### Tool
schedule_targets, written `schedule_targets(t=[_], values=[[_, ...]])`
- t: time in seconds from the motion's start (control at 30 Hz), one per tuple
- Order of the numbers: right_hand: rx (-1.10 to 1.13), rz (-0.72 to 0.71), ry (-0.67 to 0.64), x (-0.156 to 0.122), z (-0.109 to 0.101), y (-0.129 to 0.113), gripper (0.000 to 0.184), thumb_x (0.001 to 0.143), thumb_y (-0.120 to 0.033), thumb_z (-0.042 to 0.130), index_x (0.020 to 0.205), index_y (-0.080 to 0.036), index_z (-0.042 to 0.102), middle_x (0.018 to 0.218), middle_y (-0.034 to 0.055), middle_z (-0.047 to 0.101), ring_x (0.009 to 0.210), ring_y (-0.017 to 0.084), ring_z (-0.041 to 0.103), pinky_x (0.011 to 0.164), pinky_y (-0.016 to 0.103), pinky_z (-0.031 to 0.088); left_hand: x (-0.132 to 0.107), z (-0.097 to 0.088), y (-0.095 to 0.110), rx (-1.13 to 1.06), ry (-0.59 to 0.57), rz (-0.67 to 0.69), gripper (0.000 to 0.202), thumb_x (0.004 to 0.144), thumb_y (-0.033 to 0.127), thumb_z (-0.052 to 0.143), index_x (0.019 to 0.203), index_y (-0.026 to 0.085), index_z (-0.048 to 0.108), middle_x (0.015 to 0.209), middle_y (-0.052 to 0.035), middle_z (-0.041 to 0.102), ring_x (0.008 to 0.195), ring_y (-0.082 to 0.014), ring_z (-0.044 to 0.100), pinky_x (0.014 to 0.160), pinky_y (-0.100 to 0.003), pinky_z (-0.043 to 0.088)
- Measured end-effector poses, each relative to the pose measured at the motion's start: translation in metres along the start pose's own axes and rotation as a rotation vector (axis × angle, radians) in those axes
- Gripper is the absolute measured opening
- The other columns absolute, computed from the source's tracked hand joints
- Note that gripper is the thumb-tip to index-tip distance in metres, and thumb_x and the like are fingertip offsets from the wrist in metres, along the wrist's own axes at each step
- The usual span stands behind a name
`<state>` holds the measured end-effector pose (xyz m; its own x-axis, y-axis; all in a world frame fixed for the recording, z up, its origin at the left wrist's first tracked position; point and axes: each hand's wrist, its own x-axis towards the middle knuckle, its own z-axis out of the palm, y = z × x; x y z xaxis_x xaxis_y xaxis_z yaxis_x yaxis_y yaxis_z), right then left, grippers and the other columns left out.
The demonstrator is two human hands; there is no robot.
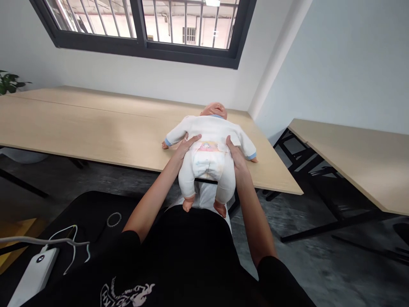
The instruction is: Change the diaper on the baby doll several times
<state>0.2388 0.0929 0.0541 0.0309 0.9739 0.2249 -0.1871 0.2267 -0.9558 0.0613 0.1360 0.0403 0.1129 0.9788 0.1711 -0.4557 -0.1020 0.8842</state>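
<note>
At the tabletop's near edge, the baby doll, probably soft-bodied, is best gripped at the waist, where fingers of left hand and right hand are clamped.

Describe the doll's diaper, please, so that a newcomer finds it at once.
Below the window stands a pale table. At its near edge, the left hand and right hand hold a doll. The diaper covers its hips; a pink-and-yellow printed band sets it apart from the white cloth around it.
</note>
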Motion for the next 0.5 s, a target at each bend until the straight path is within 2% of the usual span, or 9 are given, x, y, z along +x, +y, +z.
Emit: schedule_targets(t=[0.07, 0.13, 0.23, 0.37, 0.43, 0.5], values=[[0.023, 0.012, 0.009, -0.008, 0.002, -0.009, 0.067, 0.088, -0.072, 0.061, 0.131, -0.020, 0.057, 0.119, 0.0091, 0.071, 0.114, 0.027, 0.068, 0.102, 0.045, 0.057, -0.009, 0.008, 0.011, -0.006, -0.037, 0.058, 0.065, 0.072, 0.043, 0.083, 0.126, 0.020, 0.053, 0.124, -0.0088, 0.071, 0.118, -0.0299, 0.067, 0.106, -0.048, 0.049], [0.009, -0.046, 0.061, -0.019, 0.004, -0.019, 0.069, 0.088, -0.073, 0.061, 0.136, -0.025, 0.052, 0.132, 0.0086, 0.065, 0.119, 0.029, 0.066, 0.101, 0.046, 0.058, -0.022, 0.016, 0.024, -0.002, -0.086, 0.118, 0.062, 0.077, 0.041, 0.080, 0.129, 0.022, 0.052, 0.126, -0.0074, 0.070, 0.119, -0.0311, 0.066, 0.106, -0.049, 0.050], [0.022, -0.128, 0.065, -0.039, 0.004, -0.033, 0.074, 0.085, -0.075, 0.062, 0.142, -0.029, 0.047, 0.145, 0.0067, 0.056, 0.132, 0.029, 0.057, 0.105, 0.048, 0.057, -0.047, 0.028, 0.045, -0.034, -0.113, 0.137, 0.065, 0.076, 0.040, 0.082, 0.132, 0.023, 0.052, 0.127, -0.0064, 0.069, 0.120, -0.0335, 0.065, 0.104, -0.052, 0.052], [0.034, -0.201, 0.200, -0.062, -0.002, -0.044, 0.083, 0.076, -0.074, 0.073, 0.138, -0.023, 0.053, 0.148, 0.0093, 0.053, 0.143, 0.029, 0.046, 0.116, 0.044, 0.049, -0.084, 0.040, 0.064, 0.002, -0.113, 0.157, 0.070, 0.076, 0.045, 0.082, 0.136, 0.027, 0.050, 0.130, -0.0058, 0.067, 0.126, -0.0360, 0.062, 0.102, -0.052, 0.055], [0.035, -0.197, 0.249, -0.071, -0.007, -0.044, 0.088, 0.070, -0.077, 0.075, 0.135, -0.020, 0.057, 0.145, 0.0116, 0.055, 0.143, 0.031, 0.046, 0.118, 0.046, 0.046, -0.101, 0.044, 0.068, 0.079, -0.099, 0.161, 0.072, 0.075, 0.053, 0.082, 0.136, 0.028, 0.051, 0.130, -0.0069, 0.066, 0.129, -0.0382, 0.060, 0.102, -0.053, 0.056], [0.080, -0.146, 0.252, -0.081, -0.013, -0.039, 0.089, 0.071, -0.081, 0.070, 0.135, -0.021, 0.057, 0.143, 0.0120, 0.056, 0.139, 0.034, 0.050, 0.116, 0.050, 0.047, -0.115, 0.046, 0.068, 0.113, -0.110, 0.169, 0.074, 0.073, 0.056, 0.083, 0.133, 0.027, 0.053, 0.131, -0.0082, 0.066, 0.129, -0.0401, 0.060, 0.102, -0.054, 0.056]])
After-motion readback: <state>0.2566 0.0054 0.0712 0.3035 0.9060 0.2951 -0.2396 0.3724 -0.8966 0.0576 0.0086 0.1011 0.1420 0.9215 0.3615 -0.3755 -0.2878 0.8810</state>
